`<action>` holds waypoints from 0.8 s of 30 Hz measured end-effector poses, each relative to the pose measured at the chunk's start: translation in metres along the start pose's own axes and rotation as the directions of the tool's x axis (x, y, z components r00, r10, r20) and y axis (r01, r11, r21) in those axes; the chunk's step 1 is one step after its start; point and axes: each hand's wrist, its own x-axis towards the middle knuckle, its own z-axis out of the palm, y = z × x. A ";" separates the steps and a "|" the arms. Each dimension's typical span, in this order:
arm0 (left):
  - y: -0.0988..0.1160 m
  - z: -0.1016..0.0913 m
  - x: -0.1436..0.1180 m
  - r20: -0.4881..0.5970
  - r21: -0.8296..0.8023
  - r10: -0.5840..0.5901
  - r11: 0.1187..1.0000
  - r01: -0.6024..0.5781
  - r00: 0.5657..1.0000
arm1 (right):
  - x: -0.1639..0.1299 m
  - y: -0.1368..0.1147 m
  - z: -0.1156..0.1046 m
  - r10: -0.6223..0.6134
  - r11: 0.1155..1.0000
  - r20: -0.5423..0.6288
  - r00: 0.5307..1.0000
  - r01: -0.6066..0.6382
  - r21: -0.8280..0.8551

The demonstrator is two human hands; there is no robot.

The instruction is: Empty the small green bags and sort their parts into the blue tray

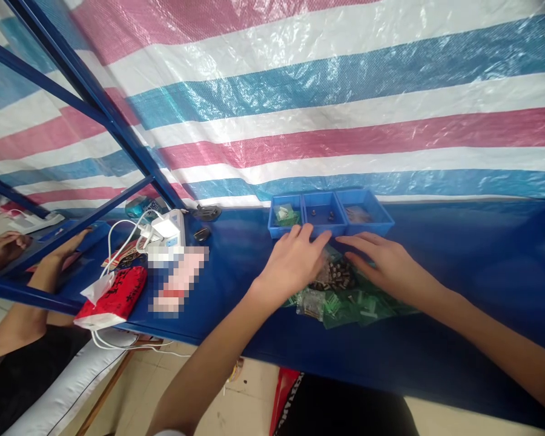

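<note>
My left hand (295, 260) hovers at the front rim of the blue bins, its fingers apart and nothing visible in them. Facing it from the other side is my right hand (381, 260), fingers stretched out and also without a visible object. Between and below both hands lies a heap of small metal parts (340, 274), partly covered by my left hand. Green plastic bags (367, 306) spread around the heap, with a clear packet of small parts (311, 304) at the left. The middle blue bin (324, 206) holds a few small dark pieces.
The left bin (285, 231) contains a green bag with white pieces; the right bin (372, 225) holds clear plastic. Leftward are a power strip (177, 225) with white cables, a red tissue pack (122, 300) and a blue metal frame (131, 148). Another person's arm (45, 284) shows beyond it.
</note>
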 end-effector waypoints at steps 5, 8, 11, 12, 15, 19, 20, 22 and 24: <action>-0.036 -0.047 -0.092 -0.197 0.108 -0.416 0.891 0.442 0.888 | 0.000 0.002 -0.005 0.029 0.999 0.010 1.000 -0.029 -0.014; -0.089 -0.053 -0.145 -0.197 0.220 -0.706 0.645 0.732 0.681 | -0.002 0.002 -0.004 0.040 0.999 0.021 0.999 -0.039 -0.019; -0.125 -0.044 -0.169 -0.017 0.322 -0.869 0.463 0.826 0.494 | -0.003 -0.001 -0.002 0.043 0.999 0.054 0.998 -0.042 -0.026; -0.131 -0.040 -0.171 0.048 0.333 -0.888 0.445 0.831 0.456 | -0.002 -0.001 -0.002 0.040 0.999 0.062 0.997 -0.038 -0.026; -0.136 -0.033 -0.167 0.141 0.324 -0.901 0.434 0.841 0.410 | -0.002 -0.003 0.000 0.041 0.999 0.073 0.996 -0.040 -0.016; -0.132 -0.032 -0.161 0.116 0.344 -0.915 0.402 0.849 0.386 | -0.001 -0.004 0.000 0.076 0.997 0.091 0.993 -0.076 -0.006; -0.132 -0.032 -0.161 0.109 0.352 -0.916 0.399 0.847 0.386 | -0.001 -0.004 -0.001 0.078 0.997 0.092 0.993 -0.078 -0.004; -0.131 -0.032 -0.160 0.089 0.372 -0.915 0.396 0.839 0.393 | -0.001 -0.005 -0.001 0.082 0.997 0.095 0.992 -0.082 0.000; -0.129 -0.030 -0.159 0.066 0.382 -0.915 0.393 0.837 0.399 | -0.001 -0.005 -0.002 0.085 0.996 0.099 0.991 -0.086 0.004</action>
